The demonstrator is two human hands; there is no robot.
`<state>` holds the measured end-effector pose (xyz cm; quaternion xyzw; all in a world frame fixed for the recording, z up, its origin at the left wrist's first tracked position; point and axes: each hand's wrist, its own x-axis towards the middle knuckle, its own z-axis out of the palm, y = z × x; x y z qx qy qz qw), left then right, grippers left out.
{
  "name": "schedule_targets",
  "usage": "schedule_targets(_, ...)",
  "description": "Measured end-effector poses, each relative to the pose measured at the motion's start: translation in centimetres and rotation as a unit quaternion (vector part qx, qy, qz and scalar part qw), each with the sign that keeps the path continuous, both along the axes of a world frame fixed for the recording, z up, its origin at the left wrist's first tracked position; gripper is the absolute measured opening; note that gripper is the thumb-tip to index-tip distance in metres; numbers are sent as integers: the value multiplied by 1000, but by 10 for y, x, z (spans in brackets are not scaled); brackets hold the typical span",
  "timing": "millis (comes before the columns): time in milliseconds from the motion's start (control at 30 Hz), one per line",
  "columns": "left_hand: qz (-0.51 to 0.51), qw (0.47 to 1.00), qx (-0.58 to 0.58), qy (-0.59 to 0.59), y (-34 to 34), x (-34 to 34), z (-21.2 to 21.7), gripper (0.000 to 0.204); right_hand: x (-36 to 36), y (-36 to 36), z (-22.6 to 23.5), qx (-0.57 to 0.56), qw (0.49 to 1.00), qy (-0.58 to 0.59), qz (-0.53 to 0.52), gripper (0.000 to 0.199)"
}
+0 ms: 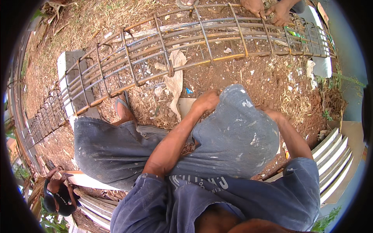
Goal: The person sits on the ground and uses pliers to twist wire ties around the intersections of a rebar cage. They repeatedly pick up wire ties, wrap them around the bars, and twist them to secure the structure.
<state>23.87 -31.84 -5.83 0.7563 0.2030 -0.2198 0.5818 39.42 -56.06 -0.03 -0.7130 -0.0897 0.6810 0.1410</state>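
My left hand (pixel 208 101) is at the left side of my raised knee in paint-spotted grey trousers (pixel 237 132). Its fingers are mostly hidden by the knee, and I cannot make out anything in them. On the knee's other side, my right hand (pixel 269 113) shows only its back and wrist; the cloth covers the fingers. Beyond both hands a long cage of rusty steel rebar (pixel 229 57) with square stirrups curves across the view, apart from my hands. Another person's hands (pixel 272 13) touch the cage's bars at the upper right.
White-sided supports hold up the cage, one at left (pixel 62 73) and one at right (pixel 326 66). Torn brown paper (pixel 175 85) lies on the dirt. Stacked white-edged boards (pixel 330 155) are at right. Another person (pixel 62 194) is at lower left, and a pale wall (pixel 345 46) stands at right.
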Motion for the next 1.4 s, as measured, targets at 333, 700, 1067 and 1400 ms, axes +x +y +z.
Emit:
schedule_targets(333,152,986,45,-60,-26,-17,-26,32,-13,-6,9,134,941,193,-245,49)
schedule_targets(700,50,998,25,-4,-28,-26,-44,34,-28,-42,-38,78,979,104,-159,47)
schedule_targets(1067,215,965,-111,-104,-10,12,43,47,-47,-41,-58,118,846,-487,-184,40)
schedule_targets(1400,243,899,-274,-242,0,62,83,63,-11,94,55,391,813,-430,-17,36)
